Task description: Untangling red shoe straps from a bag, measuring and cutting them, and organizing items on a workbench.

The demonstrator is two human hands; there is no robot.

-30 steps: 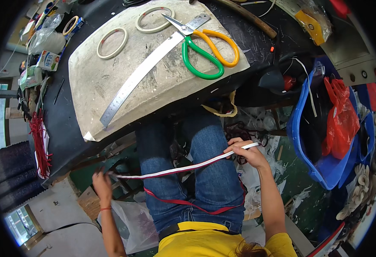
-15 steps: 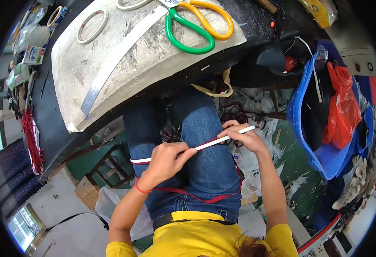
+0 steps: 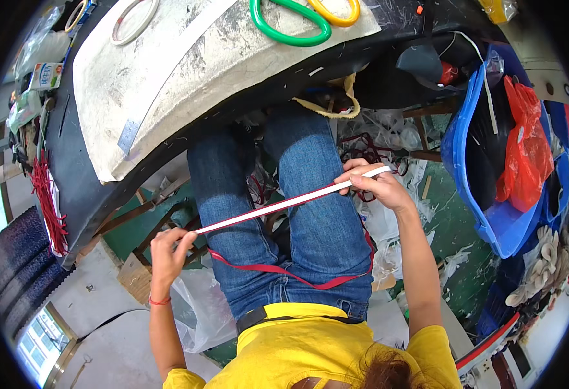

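We hold a white strip (image 3: 291, 202) stretched taut over our lap, slanting from lower left to upper right above the jeans (image 3: 297, 220). Our left hand (image 3: 167, 249) is clamped on its lower end, fingers curled round it beside the left knee. Our right hand (image 3: 372, 185) pinches the upper end between thumb and fingers, with a short tip poking past them. A red ribbon (image 3: 284, 272) sags in a loop across the thighs below the strip, seemingly running on from it at the left hand, though the join is hidden.

We judge the step in hand to be pulling the strip straight, perhaps to smooth or gauge it. The next move likely calls for even tension from both hands, and for one hand sliding along without letting the strip twist or slip.

The desk (image 3: 167, 142) lies ahead, carrying a pale worn board (image 3: 187, 71), scissors with one green and one yellow handle (image 3: 300, 16), and a tape ring (image 3: 132, 19). A blue tub (image 3: 485, 214) with red bags (image 3: 524, 149) stands to our right.
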